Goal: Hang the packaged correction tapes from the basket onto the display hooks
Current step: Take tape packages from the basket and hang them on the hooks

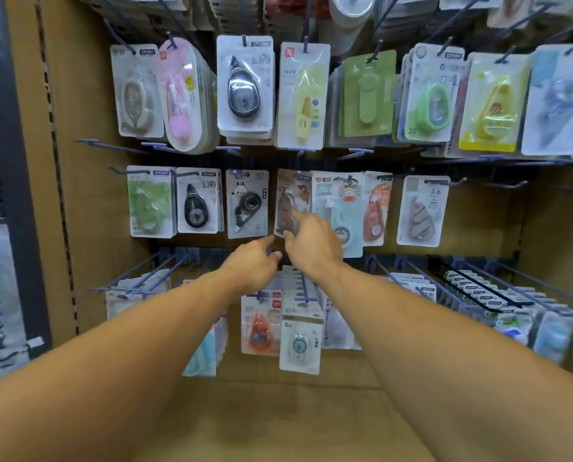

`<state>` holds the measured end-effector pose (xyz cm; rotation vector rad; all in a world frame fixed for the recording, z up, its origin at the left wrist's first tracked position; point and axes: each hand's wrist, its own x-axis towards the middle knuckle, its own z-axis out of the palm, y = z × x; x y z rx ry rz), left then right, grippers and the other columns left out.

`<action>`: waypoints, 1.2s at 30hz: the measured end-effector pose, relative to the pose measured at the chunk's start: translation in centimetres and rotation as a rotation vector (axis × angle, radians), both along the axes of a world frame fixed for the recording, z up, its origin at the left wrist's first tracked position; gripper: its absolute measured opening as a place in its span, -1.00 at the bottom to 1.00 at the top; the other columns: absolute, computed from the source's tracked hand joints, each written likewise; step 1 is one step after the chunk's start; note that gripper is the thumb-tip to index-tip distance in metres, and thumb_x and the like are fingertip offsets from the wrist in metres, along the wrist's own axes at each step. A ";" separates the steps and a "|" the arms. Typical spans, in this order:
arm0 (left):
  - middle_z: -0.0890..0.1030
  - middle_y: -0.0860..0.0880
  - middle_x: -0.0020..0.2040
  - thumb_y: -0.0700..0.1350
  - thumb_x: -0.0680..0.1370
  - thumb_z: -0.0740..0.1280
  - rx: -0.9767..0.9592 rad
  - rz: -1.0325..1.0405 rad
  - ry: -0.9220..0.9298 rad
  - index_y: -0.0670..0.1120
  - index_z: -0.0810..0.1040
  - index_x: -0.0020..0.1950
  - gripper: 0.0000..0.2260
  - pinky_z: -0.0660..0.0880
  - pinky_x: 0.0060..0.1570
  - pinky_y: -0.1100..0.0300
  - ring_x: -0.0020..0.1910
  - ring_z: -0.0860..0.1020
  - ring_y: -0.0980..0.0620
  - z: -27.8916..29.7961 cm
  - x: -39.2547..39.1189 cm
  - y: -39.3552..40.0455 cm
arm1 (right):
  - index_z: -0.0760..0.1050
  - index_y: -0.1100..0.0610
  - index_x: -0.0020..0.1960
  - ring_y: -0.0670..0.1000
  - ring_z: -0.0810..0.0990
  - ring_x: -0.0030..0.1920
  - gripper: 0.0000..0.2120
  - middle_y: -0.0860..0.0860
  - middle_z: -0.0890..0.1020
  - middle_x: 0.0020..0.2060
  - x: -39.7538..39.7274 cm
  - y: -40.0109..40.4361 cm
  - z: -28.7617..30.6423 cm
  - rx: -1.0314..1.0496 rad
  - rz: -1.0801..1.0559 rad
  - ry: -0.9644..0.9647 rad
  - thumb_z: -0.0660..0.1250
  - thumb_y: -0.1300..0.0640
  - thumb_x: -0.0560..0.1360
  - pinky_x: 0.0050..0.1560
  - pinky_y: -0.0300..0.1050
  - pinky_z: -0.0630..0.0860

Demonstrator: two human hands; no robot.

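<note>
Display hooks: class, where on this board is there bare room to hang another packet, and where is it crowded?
Free: the hooks right of the grey packet, and the bare hooks at lower left. Crowded: the top row, and the middle row where both hands meet at the brown packet.

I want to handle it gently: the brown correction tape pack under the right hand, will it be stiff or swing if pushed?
The brown correction tape pack probably swings easily: it hangs tilted on one hook. Its flat card with clear blister looks light, fairly stiff, perhaps slippery under the right hand.
</note>
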<state>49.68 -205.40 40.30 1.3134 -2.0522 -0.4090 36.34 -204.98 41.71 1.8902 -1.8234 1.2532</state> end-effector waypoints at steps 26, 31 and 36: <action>0.31 -0.13 0.62 0.00 0.63 0.38 0.899 -0.105 -0.550 -0.09 0.30 0.62 -0.41 0.25 0.54 0.10 0.58 0.30 -0.12 -50.6 3.7 25.9 | 0.30 -0.05 0.53 0.17 0.23 0.56 -0.40 0.15 0.24 0.56 -3.8 27.5 -54.3 1.512 0.164 0.184 0.34 0.14 0.52 0.50 0.10 0.28; 0.35 -0.15 0.58 -0.04 0.66 0.34 0.854 -0.151 -0.601 -0.09 0.37 0.58 -0.50 0.27 0.50 0.07 0.56 0.32 -0.14 -52.3 3.3 26.4 | 0.27 -0.02 0.55 0.17 0.43 0.39 -0.27 0.06 0.39 0.43 -2.3 27.7 -56.8 1.525 0.247 0.289 0.49 -0.05 0.47 0.34 0.08 0.44; 0.19 -0.08 0.67 -0.04 0.61 0.38 0.871 -0.188 -0.714 -0.02 0.28 0.64 -0.39 0.18 0.58 0.00 0.65 0.15 -0.10 -53.9 3.9 26.3 | 0.27 0.07 0.48 0.17 0.39 0.37 -0.27 0.10 0.36 0.36 -1.5 27.6 -58.9 1.407 0.302 0.391 0.54 0.01 0.42 0.31 0.12 0.43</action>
